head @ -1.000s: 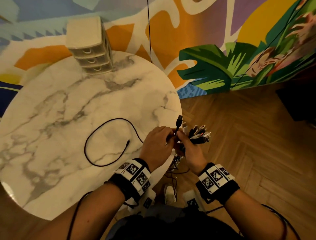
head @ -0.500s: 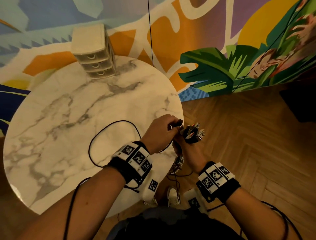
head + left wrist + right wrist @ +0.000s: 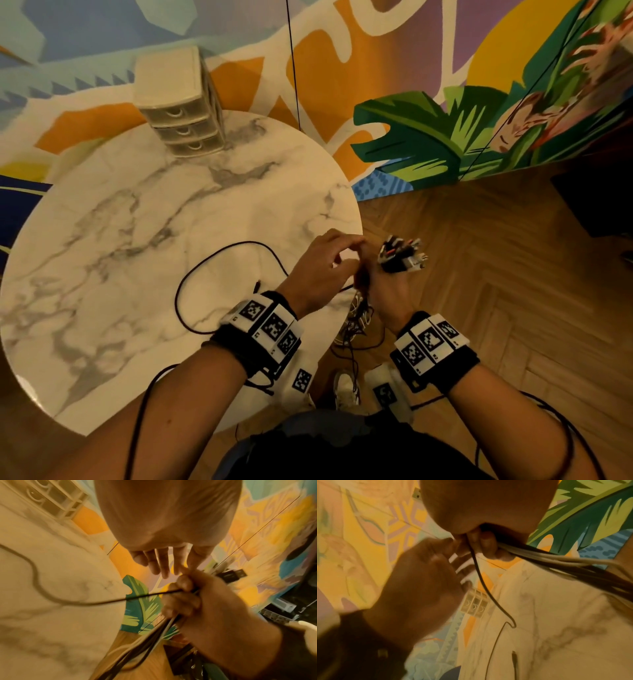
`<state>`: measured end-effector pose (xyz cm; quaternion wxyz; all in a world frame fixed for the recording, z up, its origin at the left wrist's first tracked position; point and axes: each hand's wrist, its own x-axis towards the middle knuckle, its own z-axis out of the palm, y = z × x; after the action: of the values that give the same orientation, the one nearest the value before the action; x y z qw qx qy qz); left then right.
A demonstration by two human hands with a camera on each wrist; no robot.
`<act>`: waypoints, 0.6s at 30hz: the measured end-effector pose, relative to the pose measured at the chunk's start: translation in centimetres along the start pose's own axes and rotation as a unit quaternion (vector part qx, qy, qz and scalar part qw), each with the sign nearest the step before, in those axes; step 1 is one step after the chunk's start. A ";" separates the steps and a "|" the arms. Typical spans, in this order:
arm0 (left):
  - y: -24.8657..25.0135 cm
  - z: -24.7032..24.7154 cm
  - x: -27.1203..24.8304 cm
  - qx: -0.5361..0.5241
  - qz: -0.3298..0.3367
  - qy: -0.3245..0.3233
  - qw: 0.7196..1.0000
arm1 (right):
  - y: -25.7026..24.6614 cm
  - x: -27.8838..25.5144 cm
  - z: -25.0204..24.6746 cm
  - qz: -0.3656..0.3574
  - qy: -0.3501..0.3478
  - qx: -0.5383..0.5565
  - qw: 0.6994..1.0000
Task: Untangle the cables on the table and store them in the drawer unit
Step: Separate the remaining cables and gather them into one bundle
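Observation:
My right hand (image 3: 385,287) grips a bundle of cables (image 3: 400,255) just past the round marble table's (image 3: 120,240) right edge; the plugs fan out above the fist (image 3: 188,595). The bundle's black and white strands (image 3: 556,561) hang below it. A thin black cable (image 3: 246,243) runs from that fist and loops across the tabletop, its free plug (image 3: 513,654) lying on the marble. My left hand (image 3: 344,255) hovers beside the right one with its fingers (image 3: 163,563) loose and nothing in them. The small cream drawer unit (image 3: 181,113) stands at the table's far edge, drawers closed.
The tangled cable ends (image 3: 356,318) dangle below the table edge toward a shoe (image 3: 346,390) on the wooden floor. A painted wall stands right behind the table. A dark object (image 3: 599,198) sits on the floor at far right.
Half a second ago my left hand pinched a black plug next to the bundle; now its fingers have let go. The right hand keeps the bundle in about the same place.

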<state>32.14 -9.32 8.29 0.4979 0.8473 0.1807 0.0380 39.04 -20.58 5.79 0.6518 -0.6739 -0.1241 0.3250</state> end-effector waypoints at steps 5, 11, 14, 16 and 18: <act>-4.8 1.5 -3.5 0.140 -0.070 -0.110 0.981 | -2.4 1.3 -0.9 0.019 0.035 0.073 0.997; -13.7 -4.6 -6.1 0.248 -0.150 0.003 0.957 | -4.6 2.7 -4.5 0.050 0.028 0.294 0.954; -13.4 -10.5 -5.0 0.265 -0.180 0.104 0.942 | -5.5 3.5 -6.2 -0.001 0.097 0.302 0.948; -10.7 -12.8 -3.6 0.292 -0.157 0.157 0.930 | -5.8 3.5 -6.1 -0.032 0.141 0.251 0.957; -6.6 -12.8 -1.9 0.337 -0.147 0.189 0.911 | -6.2 2.8 -5.2 -0.064 0.142 0.137 0.978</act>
<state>25.45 3.48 9.26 0.1396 0.9054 0.3964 0.0609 45.90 -22.36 10.64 0.7683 -0.6083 -0.0277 0.1973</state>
